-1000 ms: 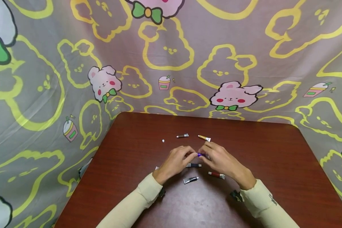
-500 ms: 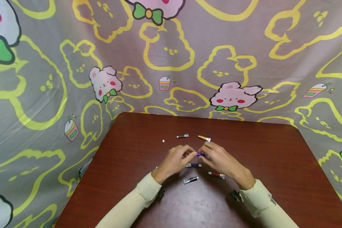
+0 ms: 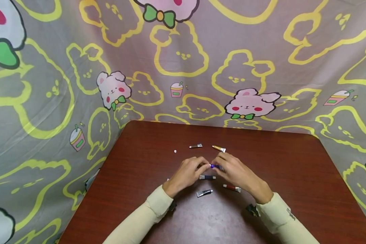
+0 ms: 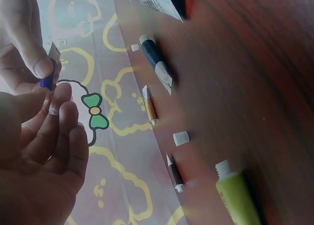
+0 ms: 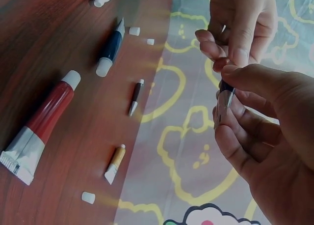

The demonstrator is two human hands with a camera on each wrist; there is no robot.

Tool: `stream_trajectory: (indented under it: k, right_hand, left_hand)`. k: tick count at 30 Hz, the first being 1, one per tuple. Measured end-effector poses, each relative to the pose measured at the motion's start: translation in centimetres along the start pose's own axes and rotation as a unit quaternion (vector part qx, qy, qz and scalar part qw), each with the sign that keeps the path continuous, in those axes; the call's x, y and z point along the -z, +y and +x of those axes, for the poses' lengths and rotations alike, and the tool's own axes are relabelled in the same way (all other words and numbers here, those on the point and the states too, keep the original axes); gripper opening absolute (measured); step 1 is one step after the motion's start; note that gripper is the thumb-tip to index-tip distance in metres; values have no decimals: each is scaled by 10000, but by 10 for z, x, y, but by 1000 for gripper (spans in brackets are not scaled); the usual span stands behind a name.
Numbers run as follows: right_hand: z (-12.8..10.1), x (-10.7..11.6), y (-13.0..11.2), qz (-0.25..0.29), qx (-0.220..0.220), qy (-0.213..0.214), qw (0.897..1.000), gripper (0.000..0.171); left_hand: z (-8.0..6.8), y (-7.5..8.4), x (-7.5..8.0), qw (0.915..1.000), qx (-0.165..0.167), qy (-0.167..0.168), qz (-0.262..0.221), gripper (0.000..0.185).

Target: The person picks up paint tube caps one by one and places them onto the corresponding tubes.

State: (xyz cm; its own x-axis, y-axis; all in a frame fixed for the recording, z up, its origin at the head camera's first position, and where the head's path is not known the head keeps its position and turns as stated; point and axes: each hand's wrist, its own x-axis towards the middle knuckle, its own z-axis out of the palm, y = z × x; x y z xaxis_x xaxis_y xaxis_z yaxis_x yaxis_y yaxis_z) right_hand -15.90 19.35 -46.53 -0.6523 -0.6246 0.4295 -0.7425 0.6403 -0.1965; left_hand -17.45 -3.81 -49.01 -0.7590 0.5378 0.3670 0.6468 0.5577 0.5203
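The purple tube (image 3: 214, 166) is held above the table's (image 3: 292, 176) middle, pinched at its body by the right hand (image 3: 236, 171) while the left hand's (image 3: 187, 172) fingertips nip its cap end. Judging by loose white caps (image 3: 175, 151) at 11 o'clock, some tubes are already opened; this one looks mid-uncapping. Tubes lie around: brown (image 3: 196, 146) and yellow (image 3: 218, 148) at 12, blue (image 3: 207, 177), red (image 3: 231, 187) and grey (image 3: 204, 192) at 6.

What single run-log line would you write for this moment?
left hand: pinches tube's cap end | right hand: grips small purple paint tube | position: above brown wooden table | loose: dark blue tube, red tube
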Motion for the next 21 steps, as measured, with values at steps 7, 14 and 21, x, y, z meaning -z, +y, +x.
stream_trajectory:
  k: [7, 14, 21]
  right_hand:
    - [-3, -2, 2, -20, 182, 50, 9998, 23]
    - [-5, -2, 5, 23, 269, -56, 9996, 24]
    - [-6, -5, 9, 119, 279, 26, 9995, 21]
  left_hand:
    - [0, -2, -1, 9989, -461, 116, 54, 12]
    - [1, -3, -1, 9957, -857, 134, 311, 12]
    - [1, -6, -3, 9949, -919, 82, 399, 11]
